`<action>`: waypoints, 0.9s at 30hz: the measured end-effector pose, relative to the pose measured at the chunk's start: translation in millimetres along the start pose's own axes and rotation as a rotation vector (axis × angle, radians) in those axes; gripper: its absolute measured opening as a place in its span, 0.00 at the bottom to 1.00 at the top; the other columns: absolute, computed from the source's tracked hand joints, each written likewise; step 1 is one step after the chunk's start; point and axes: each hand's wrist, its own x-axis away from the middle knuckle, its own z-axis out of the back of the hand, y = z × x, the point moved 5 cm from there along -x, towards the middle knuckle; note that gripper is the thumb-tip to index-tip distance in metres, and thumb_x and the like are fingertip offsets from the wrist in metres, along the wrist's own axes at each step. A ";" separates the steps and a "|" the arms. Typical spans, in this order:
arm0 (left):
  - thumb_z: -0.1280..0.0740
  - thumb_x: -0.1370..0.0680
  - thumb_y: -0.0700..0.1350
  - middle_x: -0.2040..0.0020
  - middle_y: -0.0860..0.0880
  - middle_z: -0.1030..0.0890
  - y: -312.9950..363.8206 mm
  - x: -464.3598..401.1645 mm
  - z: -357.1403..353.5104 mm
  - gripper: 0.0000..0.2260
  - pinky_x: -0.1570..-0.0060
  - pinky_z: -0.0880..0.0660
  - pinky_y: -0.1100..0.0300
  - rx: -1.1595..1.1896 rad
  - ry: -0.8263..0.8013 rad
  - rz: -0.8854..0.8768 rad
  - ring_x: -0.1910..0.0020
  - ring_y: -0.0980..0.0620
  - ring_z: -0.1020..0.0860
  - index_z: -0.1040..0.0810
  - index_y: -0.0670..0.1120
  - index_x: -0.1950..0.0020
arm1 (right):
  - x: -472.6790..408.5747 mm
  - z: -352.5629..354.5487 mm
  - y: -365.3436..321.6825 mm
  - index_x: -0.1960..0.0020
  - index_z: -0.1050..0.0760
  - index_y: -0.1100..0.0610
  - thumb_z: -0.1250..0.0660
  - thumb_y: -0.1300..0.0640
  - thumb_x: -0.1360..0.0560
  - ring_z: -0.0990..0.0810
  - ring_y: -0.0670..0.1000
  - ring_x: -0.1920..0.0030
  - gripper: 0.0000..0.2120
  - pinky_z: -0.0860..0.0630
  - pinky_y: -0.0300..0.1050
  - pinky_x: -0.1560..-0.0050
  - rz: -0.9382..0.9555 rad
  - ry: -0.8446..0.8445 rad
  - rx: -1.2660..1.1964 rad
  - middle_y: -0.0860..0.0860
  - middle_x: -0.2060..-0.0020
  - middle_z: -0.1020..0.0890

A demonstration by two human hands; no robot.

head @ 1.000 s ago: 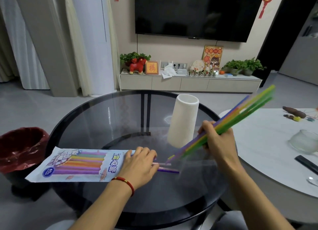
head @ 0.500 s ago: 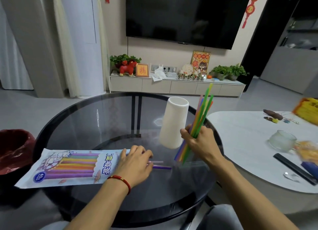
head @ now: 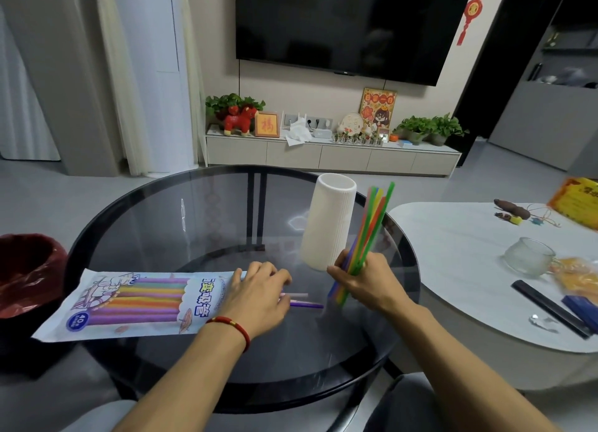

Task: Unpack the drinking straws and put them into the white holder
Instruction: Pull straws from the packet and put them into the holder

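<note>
The white ribbed holder [head: 328,224] stands upright on the round glass table [head: 168,224]. My right hand [head: 364,281] grips a bunch of coloured straws [head: 372,224] near their lower ends, nearly upright, just right of the holder and touching its side. My left hand [head: 259,294] lies palm down on the open end of the flat straw packet [head: 136,302], which holds more straws. A pink and a purple straw [head: 307,303] stick out from under its fingers onto the glass.
A bin with a red liner [head: 26,273] sits at the left by the table. At the right a white table [head: 459,269] carries a glass cup [head: 527,257], a black remote [head: 550,308] and snack packets. A TV cabinet lines the far wall.
My right hand swung the straw bunch from a low slant pointing right to nearly upright beside the holder. My left hand stayed on the packet. The camera view shifted slightly.
</note>
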 end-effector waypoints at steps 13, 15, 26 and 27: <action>0.36 0.23 0.44 0.39 0.52 0.25 7.4 0.2 31.4 0.16 0.37 0.30 0.53 0.257 0.343 -0.021 0.38 0.51 0.30 0.26 0.50 0.35 | -48.7 110.1 -60.5 0.63 0.23 0.55 0.26 0.56 0.24 0.26 0.51 0.79 0.10 0.32 0.40 0.80 -0.073 0.512 -0.899 0.52 0.77 0.22; 0.36 0.23 0.43 0.39 0.52 0.25 7.4 2.2 32.8 0.16 0.37 0.30 0.53 0.266 0.355 -0.017 0.38 0.51 0.30 0.26 0.50 0.35 | -70.9 120.5 -72.7 0.61 0.23 0.57 0.27 0.57 0.25 0.25 0.52 0.78 0.09 0.31 0.41 0.79 -0.068 0.547 -0.849 0.53 0.74 0.22; 0.36 0.23 0.43 0.40 0.52 0.25 -1.8 3.4 36.0 0.17 0.38 0.30 0.57 0.282 0.375 -0.007 0.39 0.53 0.31 0.26 0.51 0.35 | -119.9 79.0 -70.1 0.60 0.16 0.56 0.32 0.50 0.26 0.17 0.56 0.59 0.12 0.24 0.47 0.61 -0.217 0.309 -0.101 0.55 0.62 0.14; 0.36 0.23 0.43 0.40 0.53 0.25 -2.3 3.2 36.4 0.17 0.38 0.30 0.57 0.282 0.379 -0.009 0.39 0.53 0.31 0.26 0.51 0.35 | -121.0 75.4 -68.7 0.61 0.16 0.53 0.31 0.50 0.26 0.18 0.55 0.57 0.09 0.24 0.46 0.60 -0.207 0.270 -0.131 0.53 0.62 0.15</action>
